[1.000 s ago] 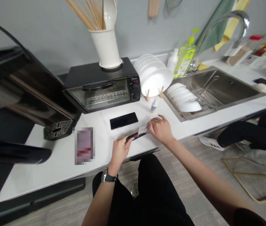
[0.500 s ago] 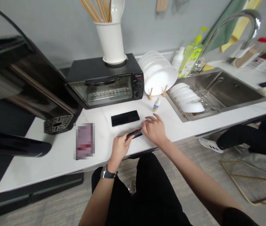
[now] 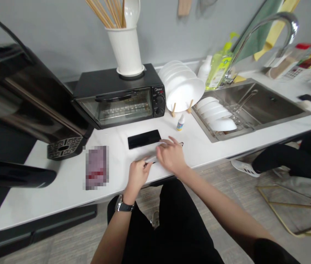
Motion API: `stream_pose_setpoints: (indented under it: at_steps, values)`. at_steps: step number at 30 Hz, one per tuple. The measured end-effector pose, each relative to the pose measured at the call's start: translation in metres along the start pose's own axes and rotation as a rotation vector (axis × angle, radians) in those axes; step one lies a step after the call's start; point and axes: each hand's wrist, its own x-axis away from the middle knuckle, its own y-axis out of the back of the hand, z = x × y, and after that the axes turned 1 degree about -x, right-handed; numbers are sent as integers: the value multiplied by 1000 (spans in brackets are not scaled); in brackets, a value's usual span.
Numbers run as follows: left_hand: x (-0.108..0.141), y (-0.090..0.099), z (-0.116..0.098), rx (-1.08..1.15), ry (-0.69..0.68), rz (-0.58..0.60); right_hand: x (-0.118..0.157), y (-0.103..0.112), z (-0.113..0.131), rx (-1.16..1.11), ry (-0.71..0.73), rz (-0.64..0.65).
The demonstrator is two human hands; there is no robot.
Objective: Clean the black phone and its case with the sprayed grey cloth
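Left hand (image 3: 137, 174) and right hand (image 3: 170, 157) together at a slim item (image 3: 151, 159)

The slim item is just below the centre of the frame, near the front edge of the white counter (image 3: 118, 146). A pale strip of it shows between the hands; most of the rest is hidden. The left hand pinches its near end between thumb and fingers. The right hand lies over the other end with its fingers partly raised, and whether it grips or only presses cannot be told. A dark tip (image 3: 182, 144) juts out just past the right hand; what it belongs to is unclear.

A black phone (image 3: 144, 139) lies flat just above the hands. A small bottle (image 3: 180, 123) with a blue and yellow label stands right of the phone. Left of centre lies a purple-grey item (image 3: 97, 167), pixelated beyond reading.

At upper centre, a black oven (image 3: 89, 86) bears a white cup (image 3: 125, 49) of chopsticks (image 3: 104, 13) and a white spoon (image 3: 132, 13). Right of the oven, plates (image 3: 183, 93) stand in a rack, with bowls (image 3: 223, 124) leaning in the sink (image 3: 284, 102) beyond. Behind them, at upper right, is a green soap bottle (image 3: 220, 69). A tall black machine (image 3: 20, 91) fills the left side. At the right edge, another person's leg (image 3: 284, 156) and white shoe (image 3: 245, 168) show below the counter.
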Motion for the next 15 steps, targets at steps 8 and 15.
stream_pose_setpoints:
  at_steps: [8,15]
  values:
    - [4,2,0,39,-26,-8,9,11,-19,46,24,75]
    - [2,-1,3,-71,47,15,3,-5,24,-3,98,40]
